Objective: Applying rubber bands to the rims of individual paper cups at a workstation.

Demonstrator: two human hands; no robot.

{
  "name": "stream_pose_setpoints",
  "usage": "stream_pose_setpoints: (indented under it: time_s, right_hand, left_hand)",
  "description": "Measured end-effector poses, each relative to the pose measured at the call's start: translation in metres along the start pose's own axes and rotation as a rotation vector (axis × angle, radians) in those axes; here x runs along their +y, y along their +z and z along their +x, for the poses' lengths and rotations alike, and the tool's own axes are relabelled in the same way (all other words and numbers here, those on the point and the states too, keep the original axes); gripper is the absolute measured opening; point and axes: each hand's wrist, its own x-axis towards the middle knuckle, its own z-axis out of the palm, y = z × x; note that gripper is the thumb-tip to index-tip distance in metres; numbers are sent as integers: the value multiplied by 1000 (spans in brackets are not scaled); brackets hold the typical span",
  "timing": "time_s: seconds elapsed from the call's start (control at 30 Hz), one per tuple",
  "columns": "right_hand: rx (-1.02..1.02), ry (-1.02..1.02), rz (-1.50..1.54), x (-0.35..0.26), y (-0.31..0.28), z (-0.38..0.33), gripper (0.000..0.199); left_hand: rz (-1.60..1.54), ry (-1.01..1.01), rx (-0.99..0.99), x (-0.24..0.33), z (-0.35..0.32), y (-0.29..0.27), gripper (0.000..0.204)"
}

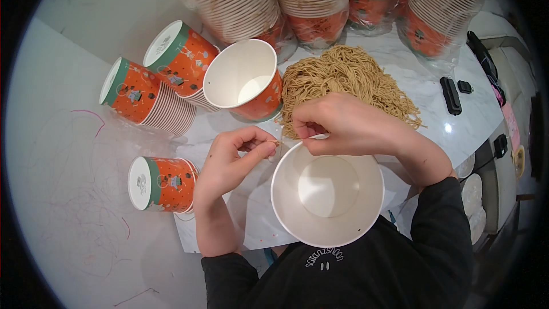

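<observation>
In front of my chest a large white-lined paper bucket stands with its mouth facing up, a small hole visible near its lower rim. My right hand is closed at the bucket's far rim, its thumb lying over the edge. Just left of that rim, my left hand pinches the end of a short tan cord between thumb and fingertips. The two hands are a small gap apart. Whether the right fingers also hold cord is hidden. Beyond the right hand lies a loose heap of tan cords.
Another open orange paper bucket stands left of the cords. Nested buckets lie sideways at left. Tall plastic-wrapped bucket stacks line the back. A black oblong device rests on the marbled table at right.
</observation>
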Motion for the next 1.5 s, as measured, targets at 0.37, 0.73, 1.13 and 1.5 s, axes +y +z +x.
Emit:
stream_pose_setpoints:
  time_s: [0.37,0.73,1.13,1.5]
  right_hand:
    - [151,-207,217,6,24,4,29]
    - [139,-214,155,-2,22,-1,14]
    - [222,-262,103,-4,17,-7,15]
    - [256,-249,174,-4,23,-3,15]
  left_hand:
    - [-36,126,209,12,-9,19,10]
    - [100,358,545,6,-8,37,7]
    - [-529,97,271,5,0,35,11]
    - [-175,121,291,26,-15,28,24]
